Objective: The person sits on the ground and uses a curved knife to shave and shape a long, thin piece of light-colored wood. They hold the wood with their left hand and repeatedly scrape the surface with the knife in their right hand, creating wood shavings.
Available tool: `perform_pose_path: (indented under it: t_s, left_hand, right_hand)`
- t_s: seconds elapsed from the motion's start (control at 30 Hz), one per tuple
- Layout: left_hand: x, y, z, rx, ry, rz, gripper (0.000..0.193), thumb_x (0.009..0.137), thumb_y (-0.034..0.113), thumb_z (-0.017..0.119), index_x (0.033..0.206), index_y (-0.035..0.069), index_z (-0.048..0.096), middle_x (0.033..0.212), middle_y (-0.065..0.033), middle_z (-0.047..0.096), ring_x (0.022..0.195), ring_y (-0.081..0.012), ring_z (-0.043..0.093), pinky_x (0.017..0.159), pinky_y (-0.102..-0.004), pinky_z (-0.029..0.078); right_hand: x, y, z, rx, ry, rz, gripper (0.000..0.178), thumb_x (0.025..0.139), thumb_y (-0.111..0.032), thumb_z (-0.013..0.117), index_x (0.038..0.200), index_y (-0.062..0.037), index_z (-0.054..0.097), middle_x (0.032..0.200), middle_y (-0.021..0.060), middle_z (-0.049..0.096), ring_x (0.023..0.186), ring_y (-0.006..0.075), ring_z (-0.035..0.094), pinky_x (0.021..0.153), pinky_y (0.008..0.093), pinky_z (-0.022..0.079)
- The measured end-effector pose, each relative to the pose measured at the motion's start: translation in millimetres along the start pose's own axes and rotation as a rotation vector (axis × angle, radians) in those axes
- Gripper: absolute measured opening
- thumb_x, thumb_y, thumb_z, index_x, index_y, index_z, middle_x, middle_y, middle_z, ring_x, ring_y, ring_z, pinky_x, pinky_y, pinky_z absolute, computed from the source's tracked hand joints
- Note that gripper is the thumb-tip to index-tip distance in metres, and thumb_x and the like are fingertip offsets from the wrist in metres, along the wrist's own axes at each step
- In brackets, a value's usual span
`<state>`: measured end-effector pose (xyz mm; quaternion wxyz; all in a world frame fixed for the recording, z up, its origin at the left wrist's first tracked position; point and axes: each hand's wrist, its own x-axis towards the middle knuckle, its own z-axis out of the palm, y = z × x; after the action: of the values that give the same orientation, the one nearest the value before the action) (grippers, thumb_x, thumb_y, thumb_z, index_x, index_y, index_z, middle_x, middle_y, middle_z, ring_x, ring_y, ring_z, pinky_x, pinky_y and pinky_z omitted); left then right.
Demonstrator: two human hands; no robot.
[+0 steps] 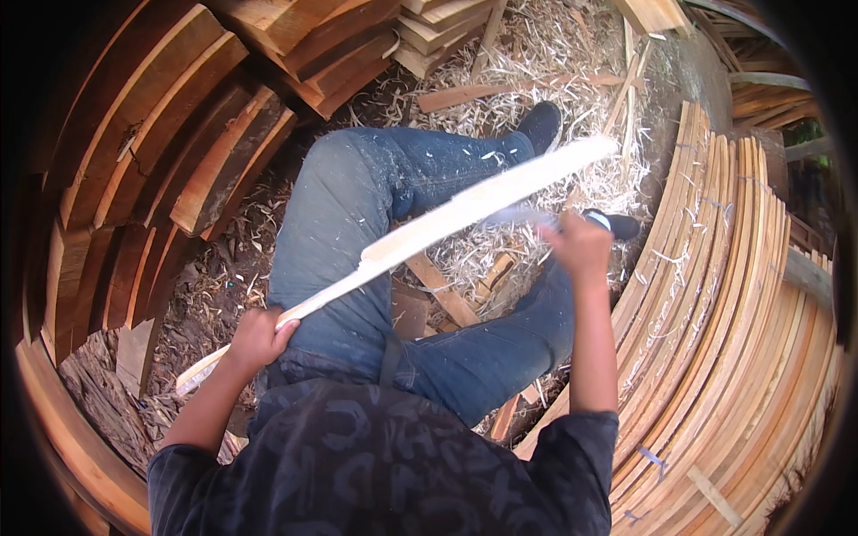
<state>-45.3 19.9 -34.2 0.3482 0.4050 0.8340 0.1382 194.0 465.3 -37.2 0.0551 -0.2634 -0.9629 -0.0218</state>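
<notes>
A long pale strip of wood [474, 207], broad and freshly shaved toward its far end and narrower toward me, slants across my lap from lower left to upper right. My left hand [257, 341] is closed round its narrow part beside my left thigh. On the right, my right hand [581, 243] grips the handle end of a knife. The knife's blade [520, 215] is smeared by motion and points left, close to the lower edge of the wood. Whether the blade touches the wood, I cannot tell.
Thick reddish-brown planks [170, 134] are stacked at the left, with more wood blocks [438, 36] at the top. Long thin slats [697, 286] lie in bundles along the right. Pale curled shavings [617, 192] and loose offcuts [442, 290] cover the ground around my legs.
</notes>
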Motion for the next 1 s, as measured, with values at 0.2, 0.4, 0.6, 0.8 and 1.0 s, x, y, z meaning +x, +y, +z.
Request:
perform_pose_path:
  t_s: [0.2, 0.4, 0.6, 0.8, 1.0]
  left_hand:
    - [0, -7, 3, 0.068, 0.03, 0.044, 0.039, 0.083, 0.035, 0.059, 0.069, -0.001, 0.055, 0.059, -0.0231, 0.055, 0.059, -0.0422, 0.056, 0.056, -0.0477, 0.044]
    - [-4, 2, -4, 0.043, -0.004, 0.027, 0.042, 0.084, 0.039, 0.057, 0.07, -0.001, 0.056, 0.059, -0.0223, 0.055, 0.058, -0.0421, 0.056, 0.056, -0.0478, 0.044]
    - [-2, 7, -30, -0.087, -0.223, -0.062, 0.05, 0.082, 0.044, 0.062, 0.067, -0.003, 0.059, 0.059, -0.0214, 0.055, 0.055, -0.0374, 0.055, 0.054, -0.0419, 0.043]
    - [-3, -6, -30, -0.273, -0.319, -0.128, 0.048, 0.077, 0.042, 0.07, 0.071, -0.005, 0.061, 0.055, -0.0158, 0.053, 0.05, -0.0238, 0.05, 0.052, -0.0357, 0.042]
    - [-17, -1, -15, -0.095, -0.09, -0.02, 0.05, 0.079, 0.044, 0.067, 0.068, -0.003, 0.057, 0.055, -0.0181, 0.055, 0.053, -0.0333, 0.057, 0.053, -0.0418, 0.044]
  right_hand:
    - [-46, 92, 45, 0.572, 0.346, 1.111, 0.065, 0.092, -0.05, 0.045, 0.062, 0.0068, 0.055, 0.05, 0.0099, 0.047, 0.049, 0.0189, 0.04, 0.052, 0.0399, 0.035]
    - [-107, -74, 37, 0.977, 0.063, 1.102, 0.03, 0.083, -0.022, 0.068, 0.062, -0.0036, 0.056, 0.049, -0.0001, 0.047, 0.04, 0.007, 0.04, 0.037, 0.0256, 0.032]
    - [-141, -174, 35, 1.191, 0.067, 1.196, 0.037, 0.086, -0.021, 0.065, 0.057, -0.0041, 0.049, 0.048, 0.0011, 0.048, 0.041, 0.0071, 0.041, 0.039, 0.0253, 0.033]
    - [-111, -183, 6, 0.936, 0.017, 0.766, 0.037, 0.081, -0.02, 0.067, 0.057, 0.0041, 0.052, 0.046, 0.011, 0.048, 0.042, 0.0144, 0.044, 0.045, 0.0325, 0.035]
    - [-93, -196, -11, 0.544, -0.199, 0.518, 0.017, 0.069, -0.018, 0.066, 0.072, -0.0005, 0.066, 0.062, 0.019, 0.06, 0.06, 0.0371, 0.06, 0.056, 0.0417, 0.048]
